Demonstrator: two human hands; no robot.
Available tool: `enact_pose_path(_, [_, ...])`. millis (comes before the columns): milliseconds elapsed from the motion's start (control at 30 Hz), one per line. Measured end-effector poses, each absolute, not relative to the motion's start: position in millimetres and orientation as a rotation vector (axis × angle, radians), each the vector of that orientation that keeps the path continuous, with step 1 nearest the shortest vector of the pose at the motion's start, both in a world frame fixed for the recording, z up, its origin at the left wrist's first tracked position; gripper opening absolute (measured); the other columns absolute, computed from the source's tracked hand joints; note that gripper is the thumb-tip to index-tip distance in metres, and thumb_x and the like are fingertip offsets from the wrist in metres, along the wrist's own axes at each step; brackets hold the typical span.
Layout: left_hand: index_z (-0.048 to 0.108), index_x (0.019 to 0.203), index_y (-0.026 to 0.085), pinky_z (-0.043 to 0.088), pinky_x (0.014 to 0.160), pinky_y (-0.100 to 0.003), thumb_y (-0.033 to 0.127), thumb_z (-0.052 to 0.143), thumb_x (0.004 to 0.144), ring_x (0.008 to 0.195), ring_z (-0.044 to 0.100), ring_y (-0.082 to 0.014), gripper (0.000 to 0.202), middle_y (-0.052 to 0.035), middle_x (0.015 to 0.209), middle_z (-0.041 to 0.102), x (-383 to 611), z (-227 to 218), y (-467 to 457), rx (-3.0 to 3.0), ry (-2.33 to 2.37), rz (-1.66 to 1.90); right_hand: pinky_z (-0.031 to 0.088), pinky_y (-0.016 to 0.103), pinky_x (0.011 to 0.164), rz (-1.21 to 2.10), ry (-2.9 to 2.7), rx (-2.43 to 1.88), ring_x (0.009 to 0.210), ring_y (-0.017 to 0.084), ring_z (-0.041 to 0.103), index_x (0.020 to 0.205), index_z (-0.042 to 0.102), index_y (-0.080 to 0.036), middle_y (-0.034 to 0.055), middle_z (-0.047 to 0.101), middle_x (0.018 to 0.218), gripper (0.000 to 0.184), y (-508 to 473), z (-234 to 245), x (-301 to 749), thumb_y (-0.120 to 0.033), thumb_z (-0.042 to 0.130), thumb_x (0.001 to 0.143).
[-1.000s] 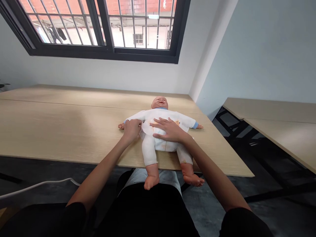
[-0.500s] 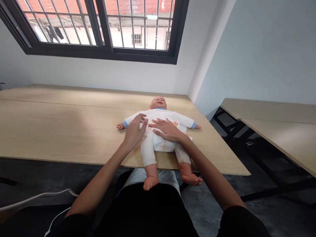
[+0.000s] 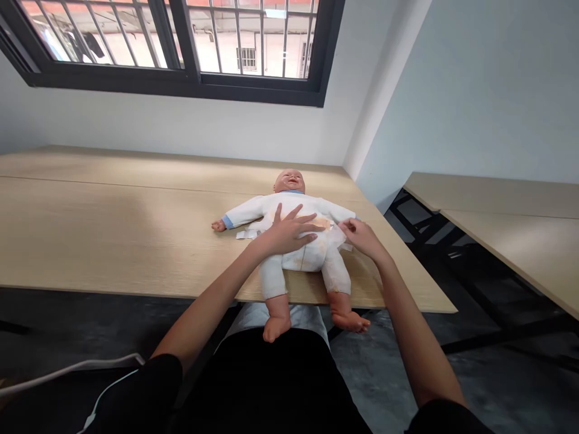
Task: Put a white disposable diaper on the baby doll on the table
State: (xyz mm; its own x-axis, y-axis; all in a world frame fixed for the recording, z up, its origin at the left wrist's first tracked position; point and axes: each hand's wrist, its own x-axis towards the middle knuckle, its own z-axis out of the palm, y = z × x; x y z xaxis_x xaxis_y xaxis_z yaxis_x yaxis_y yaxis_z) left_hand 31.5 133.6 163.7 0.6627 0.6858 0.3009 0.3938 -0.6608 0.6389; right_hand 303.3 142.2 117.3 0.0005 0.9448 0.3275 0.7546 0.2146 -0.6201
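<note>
A baby doll (image 3: 296, 256) in a white suit with blue cuffs lies on its back at the front edge of a light wooden table (image 3: 113, 235), its bare feet hanging over the edge. My left hand (image 3: 289, 232) lies flat on the doll's belly with fingers spread. My right hand (image 3: 359, 235) is at the doll's right side, fingers pinched on white fabric there. A piece of white fabric (image 3: 246, 232) sticks out under the doll's left arm.
A second wooden table (image 3: 497, 211) stands to the right across a gap with dark floor. A barred window (image 3: 181, 42) is in the wall behind. A white cable (image 3: 67, 367) runs at the lower left.
My left hand moved from the doll's left side onto its belly. My right hand left the belly and went to the doll's right side, closing on fabric there.
</note>
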Motion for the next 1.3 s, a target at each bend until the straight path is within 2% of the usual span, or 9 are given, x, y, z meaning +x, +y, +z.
enact_pose_path(100, [0.073, 0.118, 0.039, -0.020, 0.117, -0.062, 0.034, 0.060, 0.095, 0.155, 0.023, -0.0311, 0.028, 0.0034, 0.146, 0.058, 42, 167, 148, 2.373, 0.660, 0.583, 0.050, 0.040, 0.082, 0.367, -1.915, -1.647, 0.085, 0.026, 0.062, 0.088, 0.065, -0.018, 0.0123, 0.070, 0.096, 0.029, 126, 99, 321, -0.044, 0.053, 0.085])
enact_pose_path(300, [0.078, 0.096, 0.034, -0.006, 0.119, -0.068, 0.036, 0.062, 0.093, 0.149, 0.036, -0.0335, 0.016, 0.0011, 0.132, 0.068, 58, 167, 177, 2.451, 0.671, 0.465, 0.044, 0.048, 0.100, 0.318, -1.939, -1.637, 0.111, 0.033, 0.058, 0.087, 0.068, -0.020, 0.0116, 0.070, 0.105, 0.040, 116, 87, 331, -0.059, 0.063, 0.081])
enact_pose_path(500, [0.073, 0.110, 0.029, 0.015, 0.121, -0.060, 0.048, 0.051, 0.099, 0.145, 0.039, -0.0303, 0.032, -0.0063, 0.143, 0.059, 59, 163, 188, 2.671, 0.830, 0.414, 0.046, 0.036, 0.073, 0.550, -1.735, -1.556, 0.077, 0.023, 0.059, 0.087, 0.061, -0.018, 0.0068, 0.066, 0.084, 0.042, 116, 89, 326, -0.060, 0.062, 0.081])
enact_pose_path(567, [0.071, 0.115, 0.027, 0.025, 0.119, -0.056, 0.051, 0.045, 0.101, 0.144, 0.038, -0.0297, 0.038, -0.0088, 0.142, 0.056, 58, 163, 188, 2.750, 0.907, 0.371, 0.042, 0.031, 0.063, 0.627, -1.587, -1.483, 0.065, 0.018, 0.053, 0.087, 0.058, -0.018, 0.0020, 0.060, 0.073, 0.050, 116, 92, 324, -0.065, 0.070, 0.073])
enact_pose_path(667, [0.070, 0.115, 0.026, 0.032, 0.116, -0.053, 0.050, 0.042, 0.101, 0.140, 0.038, -0.0295, 0.039, -0.0104, 0.138, 0.055, 57, 163, 187, 2.817, 1.017, 0.391, 0.044, 0.028, 0.063, 0.757, -1.350, -1.364, 0.065, 0.015, 0.054, 0.085, 0.055, -0.019, -0.0002, 0.058, 0.072, 0.063, 116, 102, 323, -0.065, 0.084, 0.054])
enact_pose_path(767, [0.071, 0.113, 0.026, 0.032, 0.117, -0.052, 0.049, 0.045, 0.101, 0.141, 0.036, -0.0296, 0.037, -0.0099, 0.137, 0.054, 58, 162, 188, 2.811, 1.070, 0.429, 0.048, 0.029, 0.071, 0.831, -1.226, -1.290, 0.071, 0.015, 0.058, 0.084, 0.054, -0.019, -0.0012, 0.059, 0.075, 0.065, 115, 119, 319, -0.056, 0.092, 0.047])
enact_pose_path(1000, [0.070, 0.114, 0.027, 0.028, 0.119, -0.056, 0.046, 0.046, 0.100, 0.142, 0.035, -0.0309, 0.034, -0.0086, 0.143, 0.051, 59, 156, 188, 2.760, 1.119, 0.453, 0.043, 0.025, 0.063, 0.762, -1.543, -1.218, 0.065, 0.014, 0.056, 0.092, 0.050, -0.022, -0.0048, 0.058, 0.069, 0.048, 121, 167, 264, -0.042, 0.083, 0.064])
enact_pose_path(1200, [0.065, 0.120, 0.023, 0.016, 0.122, -0.062, 0.019, 0.040, 0.096, 0.151, 0.026, -0.0303, 0.034, -0.0054, 0.148, 0.054, 52, 144, 203, 2.592, 0.947, 0.509, 0.042, 0.027, 0.065, 0.629, -1.747, -1.457, 0.072, 0.019, 0.065, 0.095, 0.050, -0.021, -0.0048, 0.064, 0.067, 0.034, 134, 184, 215, -0.022, 0.074, 0.071])
enact_pose_path(1300, [0.066, 0.110, 0.019, 0.020, 0.122, -0.059, 0.014, 0.042, 0.090, 0.138, 0.047, -0.0285, 0.031, -0.0060, 0.122, 0.070, 50, 136, 213, 2.312, 0.800, 0.772, 0.044, 0.028, 0.071, 0.453, -1.765, -1.584, 0.082, 0.023, 0.069, 0.095, 0.051, -0.020, -0.0022, 0.069, 0.072, 0.034, 134, 184, 200, -0.016, 0.077, 0.073])
